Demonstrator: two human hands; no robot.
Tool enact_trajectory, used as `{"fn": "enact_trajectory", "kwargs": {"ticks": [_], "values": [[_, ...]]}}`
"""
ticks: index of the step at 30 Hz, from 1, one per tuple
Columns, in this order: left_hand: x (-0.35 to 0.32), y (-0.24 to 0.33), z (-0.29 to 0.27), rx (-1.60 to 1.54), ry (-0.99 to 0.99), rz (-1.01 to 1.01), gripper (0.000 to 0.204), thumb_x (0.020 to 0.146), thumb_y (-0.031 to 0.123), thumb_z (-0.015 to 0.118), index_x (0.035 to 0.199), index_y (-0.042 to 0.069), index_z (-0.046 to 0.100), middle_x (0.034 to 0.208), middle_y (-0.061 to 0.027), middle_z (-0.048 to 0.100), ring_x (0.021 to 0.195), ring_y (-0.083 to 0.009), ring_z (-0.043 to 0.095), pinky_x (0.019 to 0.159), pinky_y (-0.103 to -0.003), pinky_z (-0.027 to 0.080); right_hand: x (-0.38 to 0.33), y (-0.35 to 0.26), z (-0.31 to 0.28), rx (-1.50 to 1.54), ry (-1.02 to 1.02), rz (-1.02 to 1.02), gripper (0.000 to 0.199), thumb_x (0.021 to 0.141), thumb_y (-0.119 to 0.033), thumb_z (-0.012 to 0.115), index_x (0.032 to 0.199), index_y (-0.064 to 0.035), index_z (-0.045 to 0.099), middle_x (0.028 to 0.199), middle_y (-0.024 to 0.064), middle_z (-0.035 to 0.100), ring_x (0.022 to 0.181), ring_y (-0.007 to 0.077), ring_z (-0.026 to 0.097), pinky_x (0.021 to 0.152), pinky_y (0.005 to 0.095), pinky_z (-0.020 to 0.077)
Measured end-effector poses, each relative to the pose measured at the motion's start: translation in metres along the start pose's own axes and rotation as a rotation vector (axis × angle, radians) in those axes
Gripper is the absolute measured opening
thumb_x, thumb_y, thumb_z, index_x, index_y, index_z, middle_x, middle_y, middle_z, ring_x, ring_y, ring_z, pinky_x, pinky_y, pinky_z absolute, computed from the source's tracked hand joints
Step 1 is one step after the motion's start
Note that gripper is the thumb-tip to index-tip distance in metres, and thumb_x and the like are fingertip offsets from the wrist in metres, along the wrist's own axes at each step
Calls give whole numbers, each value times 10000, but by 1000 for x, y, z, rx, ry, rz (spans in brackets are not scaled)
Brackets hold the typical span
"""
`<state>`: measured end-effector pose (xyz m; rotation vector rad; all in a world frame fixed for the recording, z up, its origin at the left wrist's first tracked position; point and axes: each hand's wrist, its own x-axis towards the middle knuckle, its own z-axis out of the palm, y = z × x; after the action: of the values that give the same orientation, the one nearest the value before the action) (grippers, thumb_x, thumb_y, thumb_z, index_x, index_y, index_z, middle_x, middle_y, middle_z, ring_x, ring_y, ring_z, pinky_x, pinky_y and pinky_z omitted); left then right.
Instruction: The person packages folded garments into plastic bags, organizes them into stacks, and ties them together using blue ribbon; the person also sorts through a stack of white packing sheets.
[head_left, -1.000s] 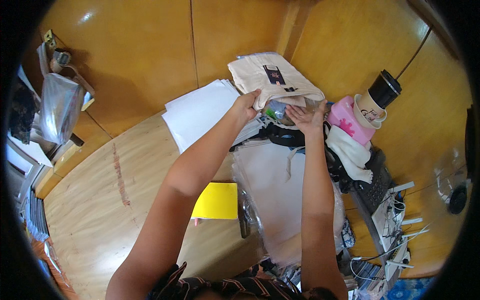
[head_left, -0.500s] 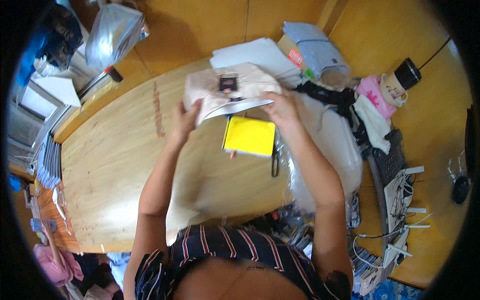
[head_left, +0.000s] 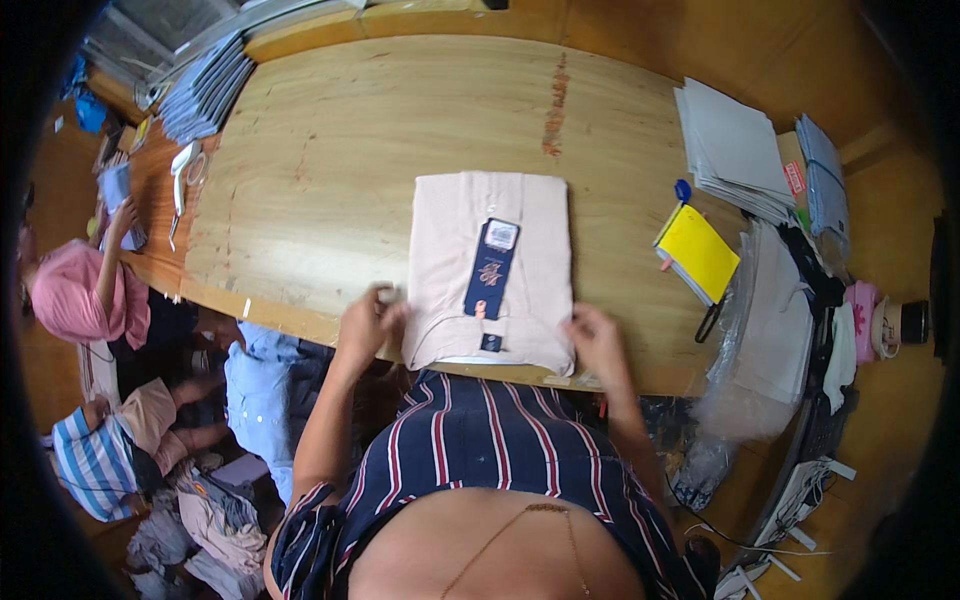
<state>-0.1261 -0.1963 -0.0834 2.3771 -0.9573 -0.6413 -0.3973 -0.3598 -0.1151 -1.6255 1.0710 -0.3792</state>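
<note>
Where half a second ago the person held the folded beige garment (head_left: 492, 270) up above the wood, it now lies flat on the bench (head_left: 330, 170), near its front edge and squarely before the striped shirt of the person. A dark blue hang tag (head_left: 490, 268) runs down its middle, with a small white label at the top end. That the piece has come down and rests square suggests the folding is done and the edges are being pressed or trued.

Her left hand (head_left: 368, 325) rests at the lower left corner of the garment, fingers loosely curled against the cloth and gripping nothing. The right hand (head_left: 597, 340) lies at the lower right corner, fingers spread flat on the edge, likewise released.

To the right, apart from the garment, a yellow notebook (head_left: 700, 252) lies with a blue pen (head_left: 681, 190) near its top, and beyond it a stack of white sheets (head_left: 728, 150). Clear plastic bags (head_left: 770, 330) (empty, as far as can be seen) hang over the right end of the bench. At the far left corner a pile of grey folded items (head_left: 205, 90) sits, and another person in a pink head covering (head_left: 70, 300) works at the left.
</note>
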Motion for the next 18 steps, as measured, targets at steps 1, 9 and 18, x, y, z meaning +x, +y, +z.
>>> {"fn": "enact_trajectory", "kwargs": {"ticks": [1, 9, 18], "values": [[15, 1, -3, -81, 106, 60, 329, 706, 217, 617, 937, -2, 535, 679, -131, 589, 622, -194, 585, 529, -280, 439, 13, -4, 2, 16, 207, -120, 287, 702, -150, 629, 933, -2, 542, 664, 51, 565, 613, 112, 521, 533, 240, 415], [110, 13, 13, -757, -233, -88, 174, 695, 98, 635, 775, -33, 555, 638, -39, 558, 550, -84, 497, 486, -205, 402, 111, -27, 30, 408, 235, -88, 417, 678, 15, 608, 1053, -26, 431, 743, 49, 540, 651, 105, 507, 598, 202, 420], [93, 65, 10, 57, 327, 587, 560, 649, 131, 644, 1133, 38, 379, 1063, -152, 480, 937, -289, 482, 768, -352, 398, 88, -14, -44, -536, 669, -169, 372, 720, -179, 578, 1073, -125, 473, 1058, 53, 504, 955, 273, 466, 810, 395, 356]]}}
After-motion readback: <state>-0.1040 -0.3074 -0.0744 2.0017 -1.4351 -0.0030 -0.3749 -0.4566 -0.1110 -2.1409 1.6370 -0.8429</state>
